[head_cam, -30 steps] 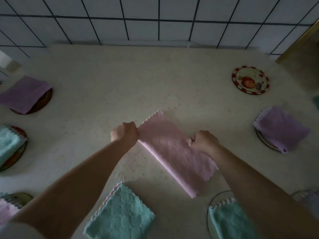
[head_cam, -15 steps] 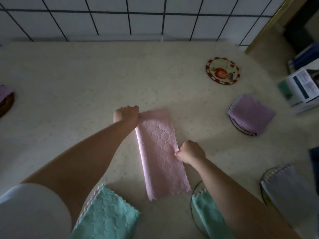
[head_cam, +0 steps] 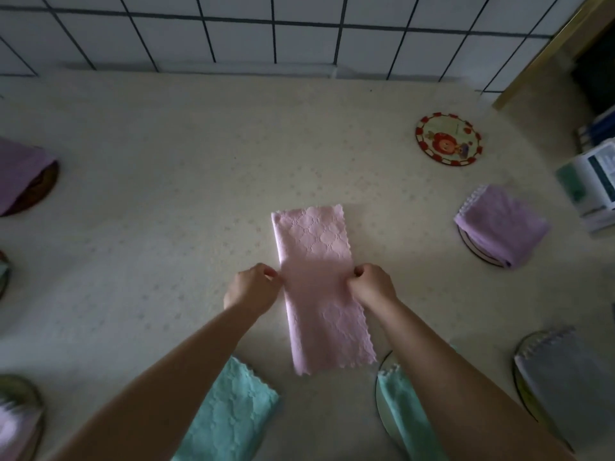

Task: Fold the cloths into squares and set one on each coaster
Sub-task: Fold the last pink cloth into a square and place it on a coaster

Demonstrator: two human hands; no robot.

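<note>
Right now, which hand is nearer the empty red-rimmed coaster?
Right. The right hand pinches the pink cloth's right edge, below and left of the red-rimmed coaster. The left hand grips the opposite edge, farther left.

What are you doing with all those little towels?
A person is folding cloths into squares for the coasters. Right now the left hand and right hand each pinch a long edge of a pink scalloped cloth, folded into a long strip flat on the cream table. A folded purple cloth already sits on a coaster. The round red-rimmed cartoon coaster is bare.
</note>
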